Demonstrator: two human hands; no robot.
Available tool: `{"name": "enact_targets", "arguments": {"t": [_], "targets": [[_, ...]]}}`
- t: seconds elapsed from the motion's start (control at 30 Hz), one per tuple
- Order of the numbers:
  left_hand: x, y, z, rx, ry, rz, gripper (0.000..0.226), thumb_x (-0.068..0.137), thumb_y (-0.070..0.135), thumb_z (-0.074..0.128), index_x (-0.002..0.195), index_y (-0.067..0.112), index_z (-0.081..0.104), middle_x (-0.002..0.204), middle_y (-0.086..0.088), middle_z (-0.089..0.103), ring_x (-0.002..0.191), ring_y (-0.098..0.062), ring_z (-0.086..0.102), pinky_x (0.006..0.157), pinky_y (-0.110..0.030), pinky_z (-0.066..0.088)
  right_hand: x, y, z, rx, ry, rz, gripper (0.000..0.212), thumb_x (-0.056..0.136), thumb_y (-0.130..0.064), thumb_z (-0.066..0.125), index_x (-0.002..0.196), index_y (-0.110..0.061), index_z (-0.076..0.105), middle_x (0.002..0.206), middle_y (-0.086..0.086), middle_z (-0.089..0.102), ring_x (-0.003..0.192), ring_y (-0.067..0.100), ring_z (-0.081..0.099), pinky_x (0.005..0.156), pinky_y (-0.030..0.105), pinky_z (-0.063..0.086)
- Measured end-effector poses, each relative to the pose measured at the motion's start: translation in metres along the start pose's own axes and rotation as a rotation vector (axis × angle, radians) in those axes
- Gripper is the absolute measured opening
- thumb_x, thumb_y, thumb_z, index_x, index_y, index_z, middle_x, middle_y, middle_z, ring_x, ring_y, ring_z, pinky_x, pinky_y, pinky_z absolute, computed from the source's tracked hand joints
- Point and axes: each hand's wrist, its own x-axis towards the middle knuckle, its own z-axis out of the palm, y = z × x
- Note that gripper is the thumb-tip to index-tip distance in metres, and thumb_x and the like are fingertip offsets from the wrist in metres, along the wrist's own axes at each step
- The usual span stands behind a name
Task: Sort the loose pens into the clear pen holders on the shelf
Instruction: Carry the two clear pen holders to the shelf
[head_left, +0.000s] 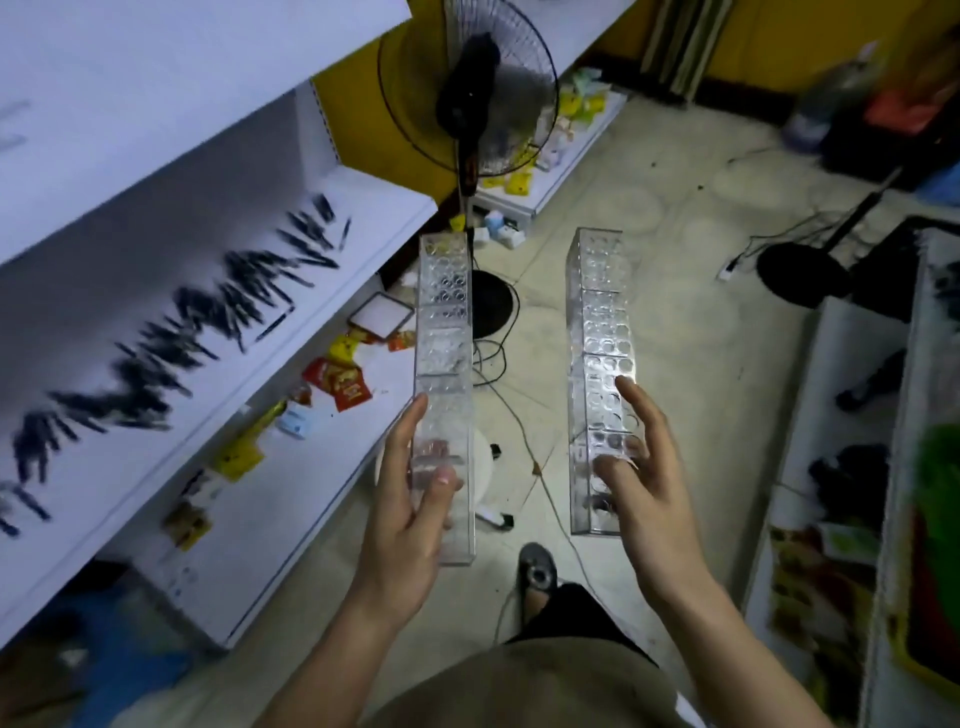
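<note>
Two clear holders in the air over the floor (675, 338), one per hand, both running lengthwise away from the person, roughly parallel and well apart.

Left hand (410, 509): grips the near end of the left pen holder (444, 364). Thumb lies across the top face and the fingers (415, 415) run up its left side, so the fingers are clamped on the holder. The near end sits against the palm; the far end points toward the fan (467, 104).

Right hand (654, 478): holds the right pen holder (597, 322) from its right side. Thumb presses on the holed top face near the near end. The index finger reaches further up over the holes, and the other fingers (636, 395) are spread and partly visible through the plastic. It's a pinch grip, thumb against fingers. The near end of the holder sticks out just past the thumb.

Both holders look empty, with rows of round holes showing on top.

The pens (171, 343) are loose in a long scattered band on the white shelf (332, 270) to the left, blurred and well apart from both holders. The shelf below carries snack packets (340, 382).

On the floor: the fan's base, a cable (524, 431) and the person's shoe (537, 571).
</note>
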Motion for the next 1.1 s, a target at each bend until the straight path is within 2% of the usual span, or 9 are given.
{"name": "enact_targets", "arguments": {"t": [0.1,0.2,0.33,0.43,0.5,0.67,0.87,1.0,1.1], "targets": [[0.059,0.009,0.028,-0.043,0.026,0.001,0.057,0.093,0.033,0.051,0.143,0.056,0.034,0.125,0.014,0.057,0.099,-0.012,0.065,0.069,-0.026,0.055,0.069,-0.016,-0.018,-0.046,-0.04,-0.03,0.067,0.097,-0.01,0.057,0.137,-0.062,0.045,0.131,-0.014,0.054,0.096,0.009,0.059,0.076,0.036,0.059],[0.109,0.019,0.047,-0.068,0.041,-0.011,0.055,0.094,0.033,0.05,0.14,0.06,0.036,0.127,0.013,0.057,0.104,-0.01,0.064,0.069,-0.026,0.055,0.131,-0.031,-0.025,-0.102,-0.081,-0.031,0.068,0.098,-0.005,0.056,0.139,-0.057,0.046,0.123,-0.003,0.056,0.081,0.002,0.056,0.076,0.04,0.058],[0.172,0.025,0.061,-0.051,0.084,-0.021,0.056,0.094,0.034,0.05,0.14,0.062,0.033,0.142,0.001,0.051,0.106,-0.019,0.064,0.077,-0.034,0.055,0.206,-0.042,-0.021,-0.097,-0.115,-0.02,0.067,0.089,-0.012,0.057,0.141,-0.054,0.048,0.118,-0.006,0.057,0.081,-0.004,0.058,0.076,0.036,0.056],[0.224,0.02,0.067,-0.013,0.106,-0.04,0.056,0.094,0.041,0.05,0.143,0.059,0.029,0.147,0.0,0.046,0.126,-0.029,0.053,0.099,-0.06,0.047,0.265,-0.044,-0.012,-0.094,-0.161,-0.007,0.066,0.084,-0.02,0.054,0.139,-0.055,0.048,0.116,-0.011,0.058,0.083,-0.004,0.058,0.074,0.03,0.055],[0.26,0.016,0.068,0.009,0.118,-0.045,0.056,0.096,0.04,0.049,0.145,0.057,0.028,0.149,0.001,0.044,0.132,-0.032,0.047,0.104,-0.066,0.04,0.305,-0.045,-0.003,-0.082,-0.193,-0.019,0.064,0.089,-0.014,0.057,0.14,-0.053,0.048,0.116,-0.026,0.059,0.086,-0.007,0.059,0.07,0.026,0.055],[0.363,0.004,0.064,0.026,0.203,-0.045,0.057,0.098,0.036,0.048,0.149,0.05,0.027,0.151,0.005,0.042,0.136,-0.025,0.045,0.11,-0.057,0.039,0.413,-0.058,0.038,-0.158,-0.323,-0.065,0.062,0.088,-0.024,0.054,0.14,-0.058,0.045,0.113,-0.008,0.058,0.094,0.009,0.058,0.075,0.03,0.053],[0.451,-0.005,0.041,-0.03,0.364,-0.178,0.055,0.094,0.049,0.05,0.145,0.055,0.03,0.149,0.007,0.043,0.134,-0.023,0.047,0.108,-0.056,0.042,0.536,-0.079,0.09,-0.21,-0.529,-0.038,0.062,0.088,-0.027,0.054,0.141,-0.058,0.044,0.127,-0.007,0.055,0.1,0.012,0.057,0.078,0.031,0.051],[0.467,-0.019,0.033,-0.078,0.383,-0.232,0.055,0.095,0.038,0.051,0.144,0.055,0.034,0.15,0.007,0.042,0.137,-0.023,0.044,0.111,-0.056,0.039,0.576,-0.074,0.104,-0.201,-0.579,-0.019,0.062,0.087,-0.028,0.059,0.14,-0.058,0.045,0.137,-0.003,0.058,0.108,0.016,0.063,0.075,0.03,0.055],[0.485,-0.028,0.03,-0.092,0.504,-0.274,0.052,0.101,0.035,0.05,0.146,0.053,0.032,0.154,0.008,0.038,0.141,-0.023,0.039,0.111,-0.059,0.037,0.612,-0.063,0.119,-0.202,-0.629,0.07,0.059,0.099,-0.02,0.065,0.137,-0.062,0.046,0.138,-0.006,0.058,0.111,0.016,0.064,0.07,0.029,0.057]]}}
